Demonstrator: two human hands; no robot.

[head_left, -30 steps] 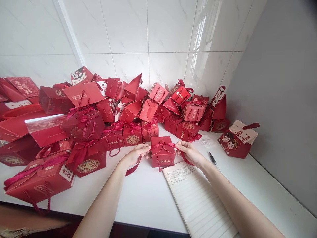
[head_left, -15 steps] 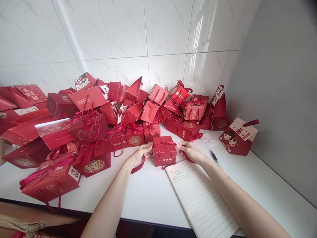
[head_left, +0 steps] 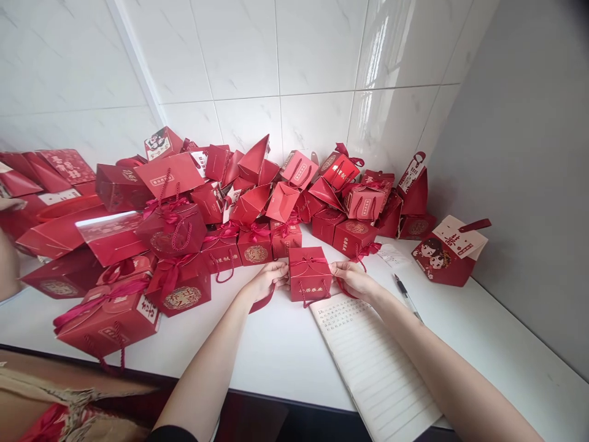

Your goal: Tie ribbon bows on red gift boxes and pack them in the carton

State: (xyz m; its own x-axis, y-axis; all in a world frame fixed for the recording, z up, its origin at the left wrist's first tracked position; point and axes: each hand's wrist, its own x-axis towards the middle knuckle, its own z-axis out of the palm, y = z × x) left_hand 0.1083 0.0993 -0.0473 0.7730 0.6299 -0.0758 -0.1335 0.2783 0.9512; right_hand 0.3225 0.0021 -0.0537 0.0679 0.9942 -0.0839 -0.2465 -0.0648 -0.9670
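Observation:
A small red gift box (head_left: 310, 285) with gold characters and twisted cord handles stands upright on the white table. A dark red ribbon (head_left: 261, 302) runs across its top, with ends hanging on both sides. My left hand (head_left: 268, 280) is closed on the ribbon at the box's left side, fingertips close against the box. At the right side, my right hand (head_left: 353, 277) pinches the other ribbon end, its fingers touching or nearly touching the box. Both hands' fingertips are partly hidden by the box and ribbon.
Many red gift boxes (head_left: 179, 291) are heaped at the back and left. A lined notebook (head_left: 377, 368) lies under my right forearm, with a pen (head_left: 407, 296) beside it. A house-shaped box (head_left: 444, 261) stands at right. Another person's hand (head_left: 8, 252) shows at the left edge.
My hands have come in closer to the box's sides, still holding the ribbon. The view has shifted slightly, and another person's hand shows more at the left edge.

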